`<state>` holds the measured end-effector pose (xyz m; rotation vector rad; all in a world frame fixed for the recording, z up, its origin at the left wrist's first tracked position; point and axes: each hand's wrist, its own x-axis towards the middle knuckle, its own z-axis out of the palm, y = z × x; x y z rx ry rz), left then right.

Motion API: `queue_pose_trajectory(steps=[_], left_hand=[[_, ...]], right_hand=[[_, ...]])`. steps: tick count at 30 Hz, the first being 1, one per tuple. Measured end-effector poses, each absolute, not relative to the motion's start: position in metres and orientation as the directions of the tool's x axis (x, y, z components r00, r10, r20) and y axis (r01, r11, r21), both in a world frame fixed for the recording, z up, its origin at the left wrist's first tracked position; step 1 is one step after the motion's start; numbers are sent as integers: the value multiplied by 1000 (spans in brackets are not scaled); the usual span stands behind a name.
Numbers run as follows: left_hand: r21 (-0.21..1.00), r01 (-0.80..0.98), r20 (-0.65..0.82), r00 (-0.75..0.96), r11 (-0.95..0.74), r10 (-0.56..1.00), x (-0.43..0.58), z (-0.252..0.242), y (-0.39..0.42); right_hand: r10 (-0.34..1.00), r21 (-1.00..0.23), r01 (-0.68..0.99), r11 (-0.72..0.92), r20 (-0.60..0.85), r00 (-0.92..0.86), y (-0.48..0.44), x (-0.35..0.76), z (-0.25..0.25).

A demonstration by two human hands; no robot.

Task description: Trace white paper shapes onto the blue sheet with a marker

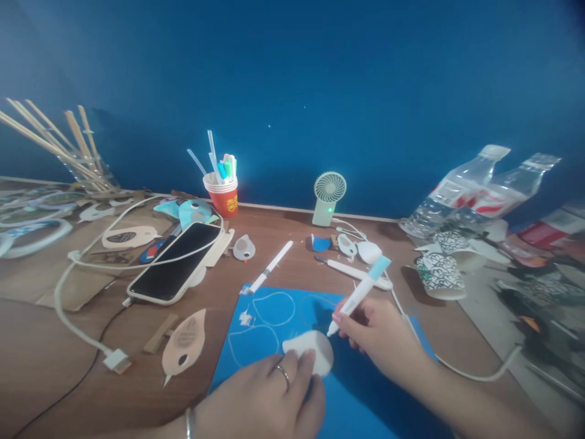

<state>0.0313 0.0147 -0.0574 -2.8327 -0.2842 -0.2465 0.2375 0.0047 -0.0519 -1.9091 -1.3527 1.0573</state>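
A blue sheet (365,390) lies in front of me, with pale teardrop outlines (274,309) drawn on its upper left. My left hand (269,390), with a ring and a bracelet, holds a white teardrop-shaped cutout (323,353) down flat on the sheet under its fingertips. Between thumb and fingers, my right hand (377,329) grips a white marker pen (359,297) with a light blue end. Its tip points down by the cutout's upper right edge; whether it touches the sheet I cannot tell. Another white pen (272,268) rests just beyond the sheet.
Left of the sheet are a bird-shaped cutout (185,344), a phone (176,262) and a white cable (61,305). A red paper cup (223,198) of pens and a small fan (324,198) stand at the back. A craft knife (351,271), a patterned cup (441,274) and bottles (457,189) are at right.
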Motion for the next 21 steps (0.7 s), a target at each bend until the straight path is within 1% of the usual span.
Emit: queue_pose_trajectory(steps=[4, 6, 10, 13, 16, 19, 21], left_hand=[[-256, 219, 227, 960, -942, 161, 32, -59, 17], [-255, 233, 241, 955, -938, 172, 33, -60, 18], [-243, 252, 264, 946, -937, 186, 34, -61, 15], [-269, 298, 303, 929, -916, 213, 36, -64, 8], [-305, 368, 339, 904, -878, 261, 44, -69, -2], [-314, 417, 326, 891, -853, 316, 59, -74, -14], [-282, 469, 299, 872, -837, 388, 71, -76, -22]], right_hand=[[933, -796, 487, -359, -303, 192, -4, 239, -52], [935, -809, 469, -354, -294, 200, -10, 238, -52], [940, -860, 405, -310, -213, 268, -18, 238, -51], [950, -884, 393, -254, -152, 273, -19, 240, -46], [983, -891, 428, -150, -90, 158, -10, 239, -37], [998, -872, 489, -9, -37, -47, 5, 229, -23], [979, -847, 529, 60, -53, -197, 15, 217, -15]])
